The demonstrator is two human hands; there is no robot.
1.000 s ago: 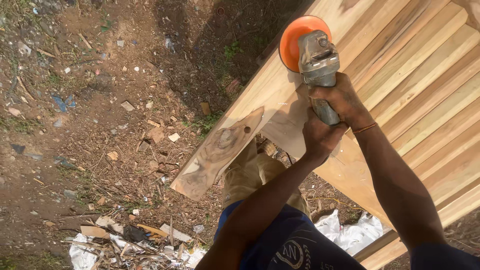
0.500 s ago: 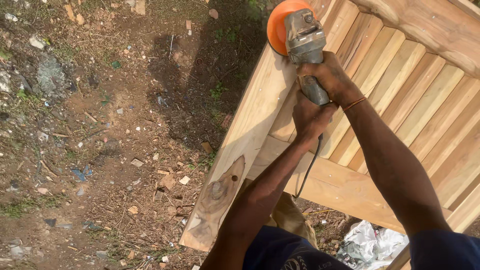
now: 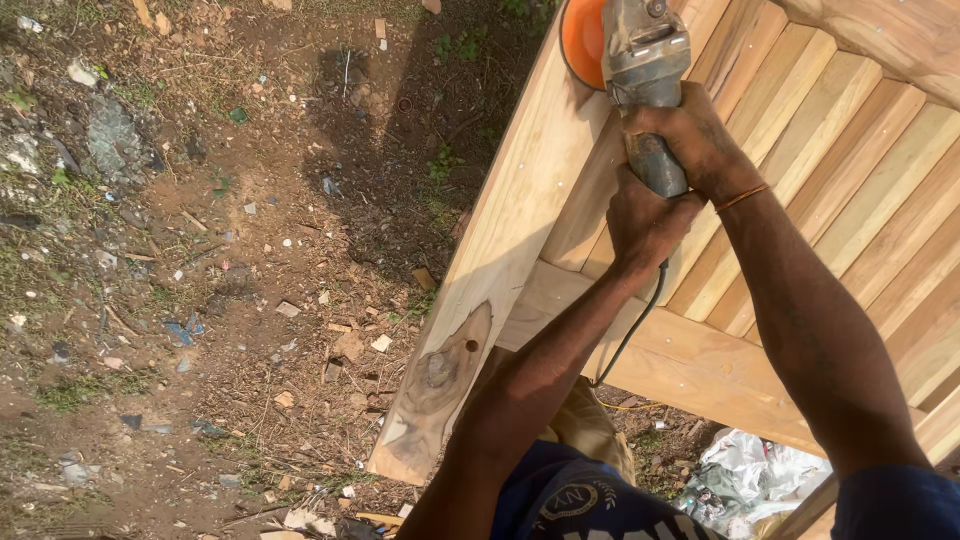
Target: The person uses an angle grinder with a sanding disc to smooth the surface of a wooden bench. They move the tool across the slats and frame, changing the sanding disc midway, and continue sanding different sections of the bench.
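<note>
Both hands are closed tight around the grey body of an angle grinder [image 3: 645, 90]. The right hand [image 3: 690, 140] wraps the upper part of the grip, and the left hand [image 3: 645, 220] clamps just below it, toward six o'clock. The tool's orange disc [image 3: 582, 42] sits at twelve o'clock from the hands, pressed against the edge of a pale wooden frame [image 3: 500, 260] with slats [image 3: 850, 170] running off toward three o'clock.

The likeliest trouble is the disc catching on the frame's corner and kicking back toward the arms, since the disc meets the wood right at an edge. The black power cord [image 3: 630, 340] hangs from the tool's tail at six o'clock, close to the left forearm and the frame rail; it could snag there and tug the tool off line. The hands are bare, so dust or splinters could reach them. The littered dirt ground [image 3: 200, 250] lies toward nine o'clock, well apart.
</note>
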